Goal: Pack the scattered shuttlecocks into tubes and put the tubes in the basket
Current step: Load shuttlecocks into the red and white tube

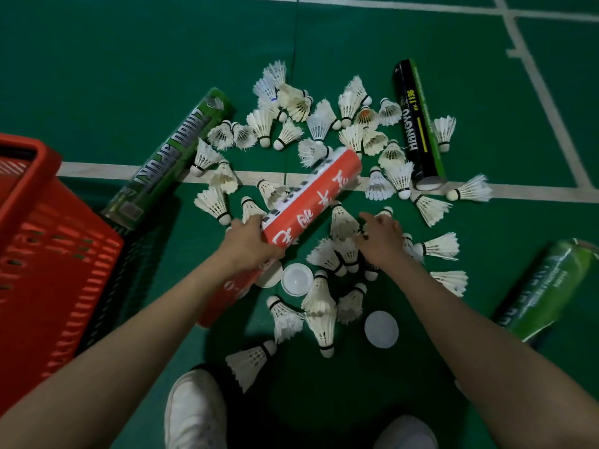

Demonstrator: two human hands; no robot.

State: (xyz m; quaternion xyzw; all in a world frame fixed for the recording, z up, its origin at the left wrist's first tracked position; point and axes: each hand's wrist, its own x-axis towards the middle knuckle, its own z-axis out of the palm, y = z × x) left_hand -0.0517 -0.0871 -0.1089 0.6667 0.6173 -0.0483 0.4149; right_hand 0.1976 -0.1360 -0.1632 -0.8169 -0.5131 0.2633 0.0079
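Shuttlecocks (322, 322) lie scattered across the green court floor (129, 76), mid-scene, in a loose heap that straddles a white court line (129, 171).

The left hand (249, 243) is wrapped round a red tube (317, 192) and holds it tilted above the heap, its far end pointing right and away. More red shows under the left forearm; whether it is the same tube cannot be told.

The right hand (384, 241) is palm down on a cluster of shuttlecocks just right of the red tube, one finger stretched forward. Whether the other fingers pinch a shuttlecock cannot be told.

A red basket (48, 254) stands at the left edge. A green tube (168, 160) lies beside it, at the heap's far-left side. A black tube (418, 131) lies far right, and a second green tube (547, 293) near right, apart from the heap. Two white caps (297, 279) (381, 328) lie among the near shuttlecocks. White shoes (194, 413) show at the near edge.
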